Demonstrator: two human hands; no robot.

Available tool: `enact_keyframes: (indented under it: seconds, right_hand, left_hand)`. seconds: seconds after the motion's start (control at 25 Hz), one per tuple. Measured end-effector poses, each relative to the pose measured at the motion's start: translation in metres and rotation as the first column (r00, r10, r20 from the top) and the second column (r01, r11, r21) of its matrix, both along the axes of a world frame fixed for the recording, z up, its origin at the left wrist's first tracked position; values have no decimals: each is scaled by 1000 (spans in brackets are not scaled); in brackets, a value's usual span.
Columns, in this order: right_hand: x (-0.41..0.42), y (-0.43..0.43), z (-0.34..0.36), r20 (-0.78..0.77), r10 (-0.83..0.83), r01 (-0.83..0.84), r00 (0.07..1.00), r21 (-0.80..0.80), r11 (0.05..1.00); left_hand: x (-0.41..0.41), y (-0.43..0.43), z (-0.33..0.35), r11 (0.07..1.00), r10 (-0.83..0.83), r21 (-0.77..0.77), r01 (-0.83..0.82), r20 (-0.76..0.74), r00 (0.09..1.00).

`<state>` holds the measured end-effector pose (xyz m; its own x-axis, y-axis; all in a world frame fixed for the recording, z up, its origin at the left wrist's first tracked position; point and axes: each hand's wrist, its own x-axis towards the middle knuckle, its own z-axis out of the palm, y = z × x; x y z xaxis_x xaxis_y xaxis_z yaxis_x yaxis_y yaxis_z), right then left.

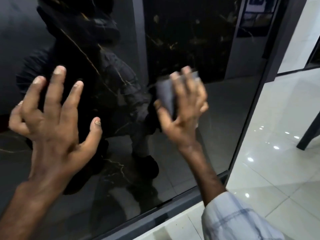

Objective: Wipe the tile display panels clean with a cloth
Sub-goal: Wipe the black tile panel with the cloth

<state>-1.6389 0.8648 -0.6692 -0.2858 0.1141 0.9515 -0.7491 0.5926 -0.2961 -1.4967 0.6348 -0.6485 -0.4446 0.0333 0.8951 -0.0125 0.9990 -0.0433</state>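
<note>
A glossy black tile display panel [216, 118] with gold veins fills most of the view, framed by a dark metal edge. My right hand [183, 104] presses a grey cloth [165, 96] flat against the panel near its middle right; the hand is motion-blurred. My left hand [52, 118] hovers in front of the panel's left part with fingers spread and nothing in it. The panel mirrors a dark-clothed person.
The panel's dark frame [245, 108] runs down the right side and along the bottom. Beyond it lies a shiny white tiled floor [277, 161]. A dark furniture leg [310, 130] stands at the right edge. My right sleeve [233, 220] is pale plaid.
</note>
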Motion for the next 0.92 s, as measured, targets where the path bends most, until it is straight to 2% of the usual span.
enact_keyframes:
  seconds: [0.04,0.08,0.12,0.16,0.2,0.24,0.28,0.32,0.36,0.4,0.44,0.48,0.52,0.56,0.6,0.64,0.68,0.72,0.76,0.8,0.84,0.88,0.92]
  right_hand:
    - [-4,-1,16,107,17,5,994,-201,980]
    - [-1,-6,27,177,32,23,984,-302,953]
    - [3,-14,30,150,-5,41,989,-242,969]
    - [5,-21,25,3,-47,47,999,-33,998]
    - [6,-20,17,-166,-15,52,986,223,973]
    - [1,-12,18,-295,54,73,954,402,913]
    - [-6,-2,29,-333,114,53,936,455,889]
    - [-12,4,42,-285,94,18,954,366,930]
    - [-14,3,56,-160,41,-15,986,160,987]
    - [-9,-2,69,-5,22,-22,1000,-50,998]
    - [-1,-13,77,59,6,2,998,-131,991]
    - [7,-24,78,-18,-33,33,999,-25,999]
    - [10,-30,74,-183,-25,58,983,181,982]
    - [9,-30,71,-313,45,81,949,378,922]
    - [4,-23,74,-381,100,100,919,471,876]
    - [-1,-14,82,-367,100,80,925,445,892]
    - [-7,-10,89,-283,41,44,958,288,957]
    - [-11,-10,96,-127,-4,11,992,52,999]
    - [-7,-15,102,14,-6,8,1000,-150,989]
    - [1,-24,103,77,-19,36,997,-223,974]
    - [9,-32,102,48,-48,55,998,-155,986]
    - [14,-38,97,-55,-55,56,997,25,998]
    - [17,-39,91,-184,-12,58,983,246,968]
  left_hand:
    - [-3,-1,-1,1000,16,-20,-17,-22,1000]
    - [-7,0,-5,998,40,-45,-42,-47,998]
    - [-12,1,-11,994,74,-71,-79,-79,994]
    - [-17,1,-16,989,108,-93,-119,-115,987]
    - [-21,1,-20,982,135,-108,-152,-152,979]
    - [-23,1,-21,977,152,-118,-176,-186,971]
    - [-25,1,-20,973,164,-126,-193,-209,964]
    - [-26,0,-19,970,169,-135,-202,-224,960]
    - [-26,-1,-18,967,174,-144,-211,-231,957]
    - [-27,-1,-18,964,183,-148,-220,-232,955]
    - [-27,-1,-19,963,191,-145,-228,-232,954]
    - [-27,0,-19,964,191,-140,-227,-233,954]
    - [-26,1,-19,965,189,-136,-225,-234,954]
    - [-26,2,-19,965,188,-136,-224,-235,954]
    - [-25,2,-18,965,188,-136,-224,-235,954]
    - [-24,1,-18,965,189,-138,-224,-232,954]
    - [-25,1,-18,965,188,-138,-222,-223,956]
    - [-25,1,-18,966,185,-138,-216,-210,960]
    - [-24,1,-18,968,177,-141,-206,-195,965]
    - [-21,2,-17,972,162,-143,-187,-175,971]
    - [-18,3,-15,977,138,-139,-159,-151,979]
    - [-12,3,-12,985,101,-130,-118,-125,987]
    - [-6,3,-7,990,54,-123,-67,-107,993]
